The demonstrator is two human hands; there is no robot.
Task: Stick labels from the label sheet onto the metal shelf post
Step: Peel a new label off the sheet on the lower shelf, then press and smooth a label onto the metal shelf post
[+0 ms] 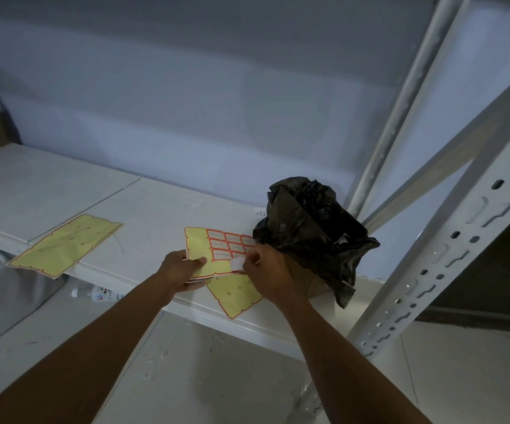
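- My left hand (183, 269) pinches the near left edge of the label sheet (200, 255), thumb on top and fingers underneath, at the near edge of the white shelf board (100, 203).
- My right hand (270, 272) has its fingertips closed on a white label (238, 262) that curls up off the sheet's near right part.
- The sheet shows bare yellow backing on its left side; red-bordered labels (230, 244) fill its far right part.
- A stripped yellow backing sheet (235, 293) lies under it, jutting over the shelf's near edge.
- Another empty yellow backing sheet (65, 244) lies well to the left, overhanging the edge too.
- A crumpled black plastic bag (312, 228) sits just right of my right hand.
- The perforated metal shelf post (449, 255) rises slantwise on the right, beyond the bag.
- Below the shelf, a plastic bottle (96, 293) lies on its side.
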